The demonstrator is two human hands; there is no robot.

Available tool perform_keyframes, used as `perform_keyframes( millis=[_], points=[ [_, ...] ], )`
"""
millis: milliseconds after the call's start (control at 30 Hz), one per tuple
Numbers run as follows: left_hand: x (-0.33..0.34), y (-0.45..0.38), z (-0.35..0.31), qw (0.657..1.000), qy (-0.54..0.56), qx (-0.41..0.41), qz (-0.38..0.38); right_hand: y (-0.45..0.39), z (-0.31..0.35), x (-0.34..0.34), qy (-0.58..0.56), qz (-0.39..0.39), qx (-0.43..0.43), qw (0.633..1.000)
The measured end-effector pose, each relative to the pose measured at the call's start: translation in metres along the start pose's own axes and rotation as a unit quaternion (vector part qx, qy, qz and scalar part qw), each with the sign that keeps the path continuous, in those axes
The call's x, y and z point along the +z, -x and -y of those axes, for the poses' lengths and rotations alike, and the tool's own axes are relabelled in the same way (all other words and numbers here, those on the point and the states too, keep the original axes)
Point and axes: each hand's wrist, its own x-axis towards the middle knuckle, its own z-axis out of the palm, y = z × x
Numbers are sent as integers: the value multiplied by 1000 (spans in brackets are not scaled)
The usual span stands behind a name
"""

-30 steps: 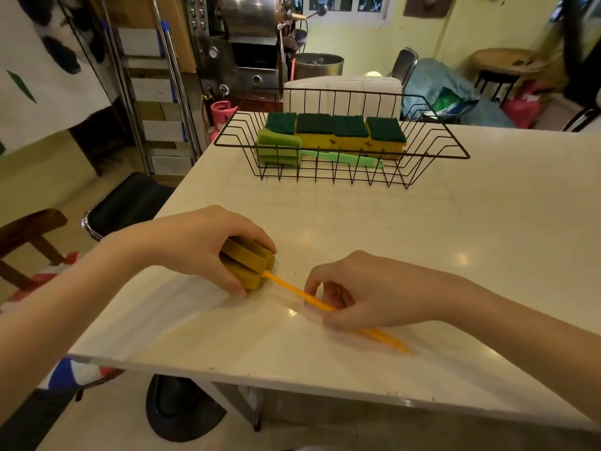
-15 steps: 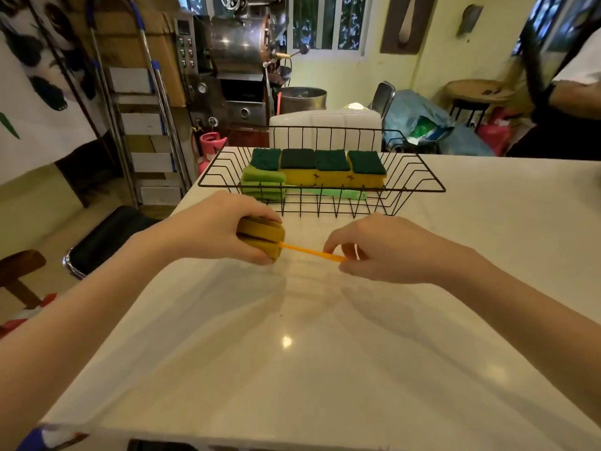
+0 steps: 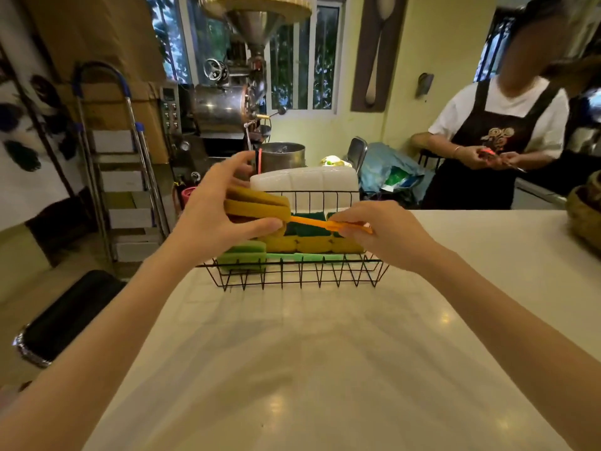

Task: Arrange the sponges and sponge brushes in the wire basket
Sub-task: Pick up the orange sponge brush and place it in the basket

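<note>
An orange sponge brush (image 3: 260,206) hangs level over the black wire basket (image 3: 299,278). My left hand (image 3: 211,206) grips its mustard sponge head, and my right hand (image 3: 380,232) pinches its thin orange handle. Inside the basket a row of yellow sponges with dark green tops (image 3: 312,244) lies along the back. A green sponge brush (image 3: 247,255) rests in front of them, head at the left and handle running right. My hands hide part of the sponge row.
The basket stands on a white table (image 3: 309,369). A white plastic container (image 3: 305,183) sits just behind it. A person in a dark apron (image 3: 487,148) stands at the far right. A stepladder (image 3: 120,177) and a black stool (image 3: 65,317) are on the left.
Both hands have lifted the orange sponge brush off the table and carried it forward, from in front of the basket to above it. The view has tilted up.
</note>
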Motion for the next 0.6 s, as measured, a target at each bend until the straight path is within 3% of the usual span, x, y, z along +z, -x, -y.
perform_keyframes(
  millis=[67,133,200,267,367,433,500,600],
  points=[
    [4,-7,4,994,94,-31,-55,-7,-8,4,-129,-41,43,990],
    [11,-14,7,983,159,-68,-63,-14,-6,8,-320,-66,98,940],
    [23,-21,9,978,178,-102,-22,-24,-1,15,-486,-79,143,858],
    [38,-26,11,977,167,-126,36,-32,5,25,-580,-100,166,791],
    [54,-29,13,964,209,-133,100,-41,16,41,-647,-131,175,730],
    [61,-29,12,952,245,-122,133,-43,20,49,-658,-150,180,716],
    [63,-29,12,956,231,-110,141,-42,20,55,-638,-166,184,729],
    [61,-28,16,973,153,-104,136,-39,16,58,-549,-162,196,797]
  ],
)
